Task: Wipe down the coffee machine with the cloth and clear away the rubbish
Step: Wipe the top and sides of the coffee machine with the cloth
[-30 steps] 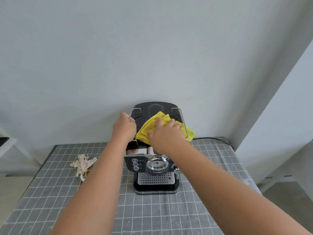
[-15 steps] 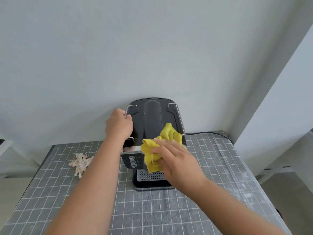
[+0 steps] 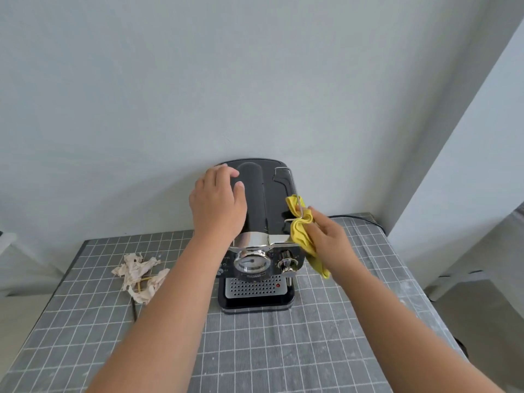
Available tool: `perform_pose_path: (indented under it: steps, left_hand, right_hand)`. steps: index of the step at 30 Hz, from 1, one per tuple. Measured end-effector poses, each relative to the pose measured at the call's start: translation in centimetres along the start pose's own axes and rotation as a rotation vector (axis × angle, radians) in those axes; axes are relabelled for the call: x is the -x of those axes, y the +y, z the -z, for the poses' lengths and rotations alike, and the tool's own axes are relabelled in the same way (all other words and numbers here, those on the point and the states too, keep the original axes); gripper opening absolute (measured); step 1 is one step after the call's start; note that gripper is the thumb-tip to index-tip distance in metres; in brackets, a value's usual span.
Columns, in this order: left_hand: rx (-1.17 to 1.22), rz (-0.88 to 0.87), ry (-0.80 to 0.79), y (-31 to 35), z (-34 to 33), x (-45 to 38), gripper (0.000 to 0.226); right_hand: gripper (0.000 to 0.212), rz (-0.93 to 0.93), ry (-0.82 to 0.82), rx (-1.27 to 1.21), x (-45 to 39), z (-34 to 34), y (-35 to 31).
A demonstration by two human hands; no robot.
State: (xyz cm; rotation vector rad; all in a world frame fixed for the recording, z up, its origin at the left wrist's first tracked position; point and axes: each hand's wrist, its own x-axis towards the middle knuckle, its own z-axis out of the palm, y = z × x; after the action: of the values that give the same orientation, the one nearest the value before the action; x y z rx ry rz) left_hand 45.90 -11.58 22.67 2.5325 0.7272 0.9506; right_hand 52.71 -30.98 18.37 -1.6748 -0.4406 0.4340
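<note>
Head view: coffee machine [image 3: 262,211] left side behind left hand [image 3: 217,204].

Wall [image 3: 255,80] crowds the coffee machine [image 3: 256,211]; crumpled rubbish [image 3: 139,275] lies leftward.

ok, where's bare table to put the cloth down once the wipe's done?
Bare tabletop lies in front of the coffee machine, between the forearms, and to its right toward the table's right edge. The left side is crowded by the crumpled rubbish. The right hand holds the cloth against the machine's right side.
</note>
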Motion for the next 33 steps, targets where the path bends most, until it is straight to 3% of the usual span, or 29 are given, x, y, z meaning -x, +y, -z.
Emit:
perform_pose_path:
  steps: [5, 11, 16, 18, 21, 24, 30, 33]
  left_hand:
    - [-0.021, -0.090, 0.009, 0.7, -0.9, 0.8, 0.021]
    - [-0.019, -0.143, 0.006, 1.0, -1.7, 0.7, 0.021]
    - [0.005, -0.200, -0.089, 2.6, -1.8, 1.1, 0.031]
    - [-0.008, -0.258, -0.155, 3.2, -1.8, 1.3, 0.036]
    - [-0.067, -0.397, -0.287, 3.7, -1.9, 1.5, 0.047]
    - [-0.115, -0.507, -0.398, 4.1, -2.0, 1.5, 0.052]
    - [-0.082, -0.487, -0.374, 4.0, -1.7, 1.7, 0.042]
    - [-0.057, -0.452, -0.365, 3.8, -1.7, 1.8, 0.032]
  right_hand:
    - [0.028, -0.138, -0.132, -0.006, -5.2, 0.4, -0.9]
    - [0.029, -0.157, -0.062, -0.329, -10.0, -1.6, -2.1]
    - [0.060, -0.294, -0.064, -0.339, -9.6, -1.9, 0.0]
    - [0.061, -0.318, -0.124, -0.401, -7.1, -1.8, 1.4]
    - [0.055, -0.229, -0.181, -0.502, -1.7, -1.9, 3.0]
    - [0.041, -0.049, -0.123, -0.440, 0.1, -2.0, 2.3]
    - [0.047, 0.054, -0.099, -0.380, -8.4, -2.1, 1.3]
    - [0.053, 0.000, -0.121, -0.442, -12.0, -2.1, 1.4]
